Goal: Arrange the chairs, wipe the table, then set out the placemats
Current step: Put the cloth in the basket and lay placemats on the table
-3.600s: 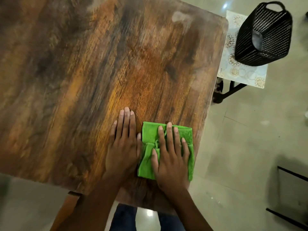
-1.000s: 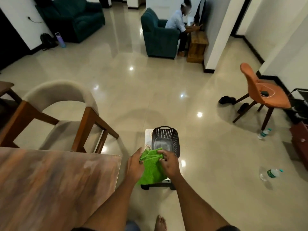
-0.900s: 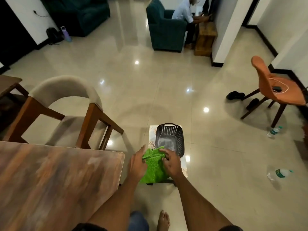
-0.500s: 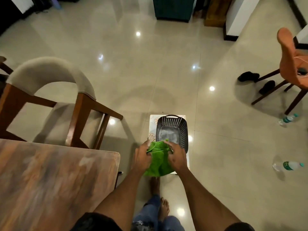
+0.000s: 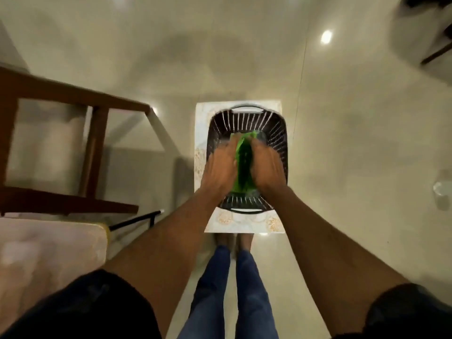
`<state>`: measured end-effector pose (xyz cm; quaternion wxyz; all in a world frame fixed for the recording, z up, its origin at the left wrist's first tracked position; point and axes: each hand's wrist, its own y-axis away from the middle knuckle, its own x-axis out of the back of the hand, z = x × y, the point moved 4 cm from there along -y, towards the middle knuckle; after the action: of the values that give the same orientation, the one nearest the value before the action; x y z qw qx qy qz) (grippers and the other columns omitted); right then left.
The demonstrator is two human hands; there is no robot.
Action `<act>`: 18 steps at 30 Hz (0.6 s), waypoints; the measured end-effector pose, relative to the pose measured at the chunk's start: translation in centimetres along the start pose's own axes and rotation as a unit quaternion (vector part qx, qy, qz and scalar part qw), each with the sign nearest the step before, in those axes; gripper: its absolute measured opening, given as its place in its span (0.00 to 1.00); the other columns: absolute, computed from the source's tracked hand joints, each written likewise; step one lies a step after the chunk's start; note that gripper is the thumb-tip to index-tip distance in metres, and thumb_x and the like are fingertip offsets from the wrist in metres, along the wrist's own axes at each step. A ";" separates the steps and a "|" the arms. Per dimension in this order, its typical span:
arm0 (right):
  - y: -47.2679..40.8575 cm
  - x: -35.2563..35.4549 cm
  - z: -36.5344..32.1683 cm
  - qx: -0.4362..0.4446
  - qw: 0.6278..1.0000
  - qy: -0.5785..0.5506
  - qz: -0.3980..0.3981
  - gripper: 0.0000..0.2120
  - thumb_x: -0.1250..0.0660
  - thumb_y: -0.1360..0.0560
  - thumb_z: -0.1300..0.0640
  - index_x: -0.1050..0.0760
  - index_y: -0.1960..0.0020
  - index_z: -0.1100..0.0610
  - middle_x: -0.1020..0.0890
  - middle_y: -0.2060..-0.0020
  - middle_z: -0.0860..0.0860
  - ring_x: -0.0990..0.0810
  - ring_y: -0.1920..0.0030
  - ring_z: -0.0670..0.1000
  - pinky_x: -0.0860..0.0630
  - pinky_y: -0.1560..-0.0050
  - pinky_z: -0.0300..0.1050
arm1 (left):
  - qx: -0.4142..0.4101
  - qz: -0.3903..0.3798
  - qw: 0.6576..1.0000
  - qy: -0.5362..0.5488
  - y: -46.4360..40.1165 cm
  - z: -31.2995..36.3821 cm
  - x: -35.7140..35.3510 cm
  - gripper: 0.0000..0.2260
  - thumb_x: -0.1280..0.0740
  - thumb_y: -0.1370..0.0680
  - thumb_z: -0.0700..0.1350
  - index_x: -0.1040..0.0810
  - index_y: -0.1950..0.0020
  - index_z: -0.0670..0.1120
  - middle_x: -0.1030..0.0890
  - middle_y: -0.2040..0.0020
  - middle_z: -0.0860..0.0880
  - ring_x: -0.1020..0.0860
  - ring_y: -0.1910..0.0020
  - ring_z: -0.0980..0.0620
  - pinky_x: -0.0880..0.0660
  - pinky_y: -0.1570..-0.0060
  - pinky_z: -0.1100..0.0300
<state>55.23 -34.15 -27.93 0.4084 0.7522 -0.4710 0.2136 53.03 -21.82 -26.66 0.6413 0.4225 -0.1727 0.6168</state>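
Hands, left (image 5: 221,171) & right (image 5: 265,167), grip green cloth (image 5: 243,165) inside black basket (image 5: 278,133) on stool (image 5: 203,123); wiping apparently done, placemats not yet set out.

Green cloth (image 5: 242,165), seemingly bunched, inside basket (image 5: 278,133)

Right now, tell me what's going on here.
A person stands over a black basket that sits on a patterned stool. The left hand and right hand press a green cloth between them, down inside the basket. The frame is blurred, so the fingers are hard to make out. A wooden chair stands to the left.
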 end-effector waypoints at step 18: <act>0.2 4.0 7.8 -0.063 0.965 0.056 0.247 0.32 0.29 0.19 0.53 0.37 0.19 0.57 0.23 0.34 0.57 0.25 0.36 0.59 0.27 0.36 0.54 | 0.167 0.256 0.952 -0.028 1.0 -4.6 -1.3 0.34 0.26 0.21 0.47 0.36 0.18 0.48 0.29 0.22 0.49 0.31 0.23 0.49 0.37 0.25 0.44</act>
<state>56.46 -42.69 -29.46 0.4150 0.5720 -0.6309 0.3202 50.47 -19.31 -29.96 0.3773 0.4822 -0.1871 0.7682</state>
